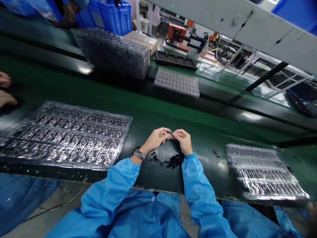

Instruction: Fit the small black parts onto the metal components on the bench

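Observation:
Between my two hands is a small circuit board [170, 134], pinched by the fingertips from both sides above the green work surface. My left hand [158, 137], with a dark band on its wrist, is closed on the board's left side. On the other side, my right hand [182, 138] pinches the board with thumb and fingers. Fingers hide much of the board. A heap of small black parts [175, 161] lies just below my right hand, with loose black pieces [156, 158] scattered to its left. Left of my hands, a clear tray [130, 121] holds rows of circuit boards.
On the right lies another clear tray [250, 148], partly filled with boards. Stacked clear trays [114, 54] and a single clear tray [177, 82] stand at the back, near blue bins [109, 16]. Another person's hand [5, 80] shows at the left edge.

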Demonstrator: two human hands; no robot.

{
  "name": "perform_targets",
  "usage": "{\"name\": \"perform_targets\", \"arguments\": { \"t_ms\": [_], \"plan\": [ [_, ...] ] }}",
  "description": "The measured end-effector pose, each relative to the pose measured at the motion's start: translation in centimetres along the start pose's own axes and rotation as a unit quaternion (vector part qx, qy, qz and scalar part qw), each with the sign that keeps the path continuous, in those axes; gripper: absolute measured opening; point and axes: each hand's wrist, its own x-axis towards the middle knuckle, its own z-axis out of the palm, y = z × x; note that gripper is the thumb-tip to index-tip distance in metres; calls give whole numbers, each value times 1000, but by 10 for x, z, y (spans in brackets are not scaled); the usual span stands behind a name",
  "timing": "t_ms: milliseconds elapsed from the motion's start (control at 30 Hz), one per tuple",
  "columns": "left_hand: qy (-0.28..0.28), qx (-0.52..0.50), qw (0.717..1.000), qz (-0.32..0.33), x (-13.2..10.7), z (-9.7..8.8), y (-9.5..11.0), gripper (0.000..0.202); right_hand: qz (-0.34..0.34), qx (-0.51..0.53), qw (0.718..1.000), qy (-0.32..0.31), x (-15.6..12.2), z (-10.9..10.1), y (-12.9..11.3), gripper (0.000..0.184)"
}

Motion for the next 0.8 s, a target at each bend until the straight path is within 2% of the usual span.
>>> {"name": "perform_targets", "arguments": {
  "t_ms": [533, 800],
  "plan": [
    [-2, 58, 997, 46, -4, 6, -1, 37, 35, -23, 996, -77, -1, -3, -5, 35],
    [-7, 80, 995, 51, -6, 8, 3, 34, 22, -26, 996, -84, -3, -2, -8, 33]
  ]
}}
